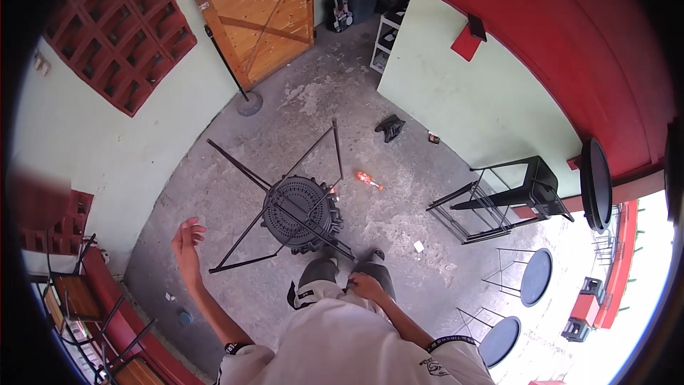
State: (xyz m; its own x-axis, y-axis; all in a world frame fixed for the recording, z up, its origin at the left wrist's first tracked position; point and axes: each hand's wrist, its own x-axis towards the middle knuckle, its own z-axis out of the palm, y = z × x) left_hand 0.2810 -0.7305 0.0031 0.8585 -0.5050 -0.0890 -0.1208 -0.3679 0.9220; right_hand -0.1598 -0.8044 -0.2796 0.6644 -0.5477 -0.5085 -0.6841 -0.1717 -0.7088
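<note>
My left hand (187, 242) is raised at the left, its fingers loosely apart and holding nothing. It is clear of the black upturned frame, whose thin metal legs (237, 244) stick out around a round perforated black disc (296, 208). Ribbed black edges show beneath the disc, just ahead of my feet. My right hand (367, 285) is low in front of my body, against my dark trousers (381, 271). Its fingers are curled together; whether they pinch cloth or something small is hidden.
An orange-red bottle (367, 180) and a black bag (390, 127) lie on the concrete floor. Black stools (509, 196) lie on their sides at right, near round-seated stools (536, 276). Wooden-seated chairs (77, 296) are at left. A weighted pole stand (249, 103) stands by the wooden door (260, 18).
</note>
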